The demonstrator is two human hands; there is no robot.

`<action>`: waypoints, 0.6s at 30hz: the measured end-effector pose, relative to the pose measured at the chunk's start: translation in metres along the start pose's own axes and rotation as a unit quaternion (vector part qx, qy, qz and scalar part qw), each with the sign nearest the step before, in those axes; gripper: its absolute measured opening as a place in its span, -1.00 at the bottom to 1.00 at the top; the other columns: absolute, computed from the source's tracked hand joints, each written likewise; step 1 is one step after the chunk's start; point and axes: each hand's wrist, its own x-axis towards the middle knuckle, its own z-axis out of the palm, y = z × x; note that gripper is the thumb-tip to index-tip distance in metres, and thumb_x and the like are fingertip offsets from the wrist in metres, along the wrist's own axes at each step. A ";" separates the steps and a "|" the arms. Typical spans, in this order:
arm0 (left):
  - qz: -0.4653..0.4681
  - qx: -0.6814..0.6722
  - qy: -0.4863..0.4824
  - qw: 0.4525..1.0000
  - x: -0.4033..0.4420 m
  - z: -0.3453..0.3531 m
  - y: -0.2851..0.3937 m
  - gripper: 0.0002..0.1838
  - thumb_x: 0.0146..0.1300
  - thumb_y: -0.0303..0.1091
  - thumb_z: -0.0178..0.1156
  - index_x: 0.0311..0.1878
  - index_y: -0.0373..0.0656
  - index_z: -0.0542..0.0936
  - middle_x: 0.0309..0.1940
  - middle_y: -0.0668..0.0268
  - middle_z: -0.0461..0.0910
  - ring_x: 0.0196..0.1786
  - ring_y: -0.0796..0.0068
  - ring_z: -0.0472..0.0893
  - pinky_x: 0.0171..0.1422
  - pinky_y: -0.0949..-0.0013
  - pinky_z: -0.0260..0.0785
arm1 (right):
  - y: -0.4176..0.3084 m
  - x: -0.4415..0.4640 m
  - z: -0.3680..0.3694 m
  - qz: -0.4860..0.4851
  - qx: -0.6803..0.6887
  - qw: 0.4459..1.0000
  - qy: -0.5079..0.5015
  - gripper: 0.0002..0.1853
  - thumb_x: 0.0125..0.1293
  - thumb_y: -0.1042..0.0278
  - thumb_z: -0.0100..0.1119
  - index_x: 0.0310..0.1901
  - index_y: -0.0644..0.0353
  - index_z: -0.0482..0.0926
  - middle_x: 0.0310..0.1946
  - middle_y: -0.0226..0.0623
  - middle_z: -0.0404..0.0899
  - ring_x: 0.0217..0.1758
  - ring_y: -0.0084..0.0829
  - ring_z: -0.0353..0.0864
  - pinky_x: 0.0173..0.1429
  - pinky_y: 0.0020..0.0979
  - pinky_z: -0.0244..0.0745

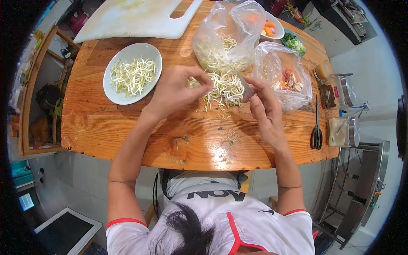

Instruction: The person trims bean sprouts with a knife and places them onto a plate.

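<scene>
Wore a white shirt with red trim at the near edge, cut off there and partly covered by dark hair. Rested no farther back than the near rim of the wooden table, with elbows set wide and both forearms slanted inward over the wood. Held the right hand turned leftward, with thumb and fingers close around a small knife; pointed its blade far and left, with the handle lost among the fingers. Arched the left hand back upward at the left side of the heaped bean sprouts, with thumb and forefinger nearly meeting. Could not tell from those fingertips whether holding a sprout or bare. Had the heap between both hands, partly covered by fingers and blade.

Had scissors and lidded jars at the right, and a white plate of sprouts at the left. Beyond the heap, had a plastic bag with more sprouts, blurred by its folds, and to its right a second bag with reddish contents too hard to identify. Farther off, had orange pieces in a bowl partly hidden by plastic, chopped greens, and at far left a cutting board, cut off.
</scene>
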 end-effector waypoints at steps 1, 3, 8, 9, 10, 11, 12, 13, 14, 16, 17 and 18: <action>-0.018 -0.029 -0.061 0.998 0.000 0.000 0.001 -0.88 0.11 -0.43 0.35 -0.29 -0.23 0.70 -0.39 0.32 0.70 -0.28 0.65 0.61 -0.12 0.51 0.41 | 0.001 0.000 0.000 -0.002 -0.001 1.000 0.002 -0.60 0.42 0.21 0.06 0.21 0.20 0.42 -0.36 -0.41 0.45 -0.31 -0.61 0.40 -0.20 -0.55 0.32; 0.003 -0.040 0.018 0.999 0.001 0.001 0.000 -0.88 0.11 -0.44 0.34 -0.28 -0.24 0.71 -0.40 0.34 0.70 -0.29 0.66 0.61 -0.18 0.53 0.41 | 0.003 0.000 0.001 -0.006 -0.004 1.000 0.002 -0.60 0.43 0.21 0.06 0.21 0.19 0.41 -0.36 -0.41 0.46 -0.32 -0.61 0.40 -0.21 -0.54 0.32; -0.079 -0.157 0.088 0.980 0.003 -0.012 0.000 -0.87 0.16 -0.47 0.32 -0.24 -0.29 0.68 -0.37 0.31 0.68 -0.26 0.70 0.62 -0.13 0.61 0.45 | 0.009 0.000 0.000 -0.013 -0.041 0.999 0.017 -0.59 0.39 0.24 0.11 0.22 0.17 0.41 -0.36 -0.42 0.45 -0.35 -0.63 0.38 -0.28 -0.55 0.31; -0.074 -0.184 0.076 0.977 0.004 -0.011 -0.002 -0.87 0.16 -0.47 0.31 -0.23 -0.30 0.68 -0.35 0.30 0.68 -0.26 0.70 0.62 -0.12 0.61 0.46 | 0.010 0.000 0.000 -0.024 -0.051 0.998 0.017 -0.58 0.38 0.26 0.13 0.23 0.16 0.41 -0.36 -0.41 0.46 -0.37 -0.63 0.37 -0.29 -0.55 0.30; -0.085 -0.186 0.068 0.977 0.003 -0.009 -0.002 -0.85 0.16 -0.47 0.31 -0.22 -0.31 0.67 -0.33 0.29 0.68 -0.25 0.68 0.62 -0.11 0.61 0.47 | 0.011 0.001 0.001 -0.033 -0.061 0.997 0.016 -0.57 0.36 0.28 0.15 0.23 0.15 0.42 -0.36 -0.40 0.46 -0.38 -0.62 0.37 -0.31 -0.55 0.30; -0.096 -0.187 0.060 0.976 0.002 -0.005 -0.001 -0.84 0.17 -0.47 0.31 -0.20 -0.32 0.66 -0.31 0.29 0.68 -0.24 0.67 0.63 -0.10 0.60 0.47 | 0.011 0.001 0.002 -0.042 -0.071 0.996 0.016 -0.56 0.34 0.29 0.17 0.23 0.14 0.42 -0.36 -0.39 0.46 -0.39 -0.62 0.37 -0.32 -0.55 0.30; -0.106 -0.188 0.051 0.975 0.002 -0.002 -0.001 -0.83 0.17 -0.48 0.31 -0.19 -0.34 0.66 -0.30 0.28 0.68 -0.23 0.65 0.63 -0.10 0.59 0.48 | 0.010 0.001 0.003 -0.046 -0.073 0.996 0.011 -0.54 0.32 0.31 0.19 0.24 0.13 0.41 -0.36 -0.38 0.46 -0.39 -0.61 0.38 -0.32 -0.54 0.31; -0.104 -0.208 0.039 0.972 0.001 0.001 -0.002 -0.82 0.17 -0.48 0.31 -0.17 -0.33 0.65 -0.28 0.28 0.68 -0.22 0.65 0.63 -0.10 0.59 0.48 | 0.008 0.001 0.005 -0.049 -0.076 0.996 0.006 -0.52 0.30 0.34 0.21 0.25 0.12 0.41 -0.36 -0.36 0.47 -0.39 -0.60 0.39 -0.31 -0.54 0.32; -0.101 -0.228 0.028 0.968 0.001 0.003 -0.003 -0.81 0.17 -0.48 0.31 -0.15 -0.33 0.64 -0.27 0.28 0.68 -0.21 0.65 0.63 -0.09 0.59 0.48 | 0.007 0.000 0.006 -0.053 -0.078 0.996 0.001 -0.49 0.28 0.36 0.23 0.27 0.11 0.40 -0.35 -0.34 0.48 -0.39 -0.59 0.40 -0.31 -0.53 0.33; -0.097 -0.273 0.009 0.957 0.000 0.007 -0.001 -0.78 0.17 -0.49 0.30 -0.11 -0.32 0.63 -0.25 0.27 0.68 -0.20 0.65 0.62 -0.08 0.59 0.47 | 0.004 -0.001 0.006 -0.051 -0.093 0.994 -0.014 -0.44 0.25 0.39 0.26 0.29 0.09 0.39 -0.34 -0.32 0.49 -0.39 -0.57 0.41 -0.30 -0.52 0.35; -0.095 -0.299 0.002 0.950 -0.001 0.009 0.003 -0.78 0.17 -0.49 0.30 -0.10 -0.32 0.63 -0.24 0.27 0.67 -0.19 0.65 0.62 -0.07 0.58 0.46 | 0.004 -0.001 0.007 -0.050 -0.100 0.993 -0.021 -0.42 0.23 0.40 0.28 0.30 0.08 0.38 -0.33 -0.30 0.50 -0.39 -0.56 0.42 -0.29 -0.51 0.36; -0.094 -0.324 -0.005 0.941 -0.002 0.009 0.005 -0.77 0.17 -0.50 0.30 -0.09 -0.32 0.62 -0.23 0.27 0.67 -0.18 0.64 0.62 -0.06 0.58 0.46 | 0.004 -0.001 0.008 -0.051 -0.098 0.994 -0.021 -0.41 0.22 0.40 0.28 0.31 0.08 0.38 -0.33 -0.30 0.51 -0.38 -0.55 0.43 -0.29 -0.51 0.36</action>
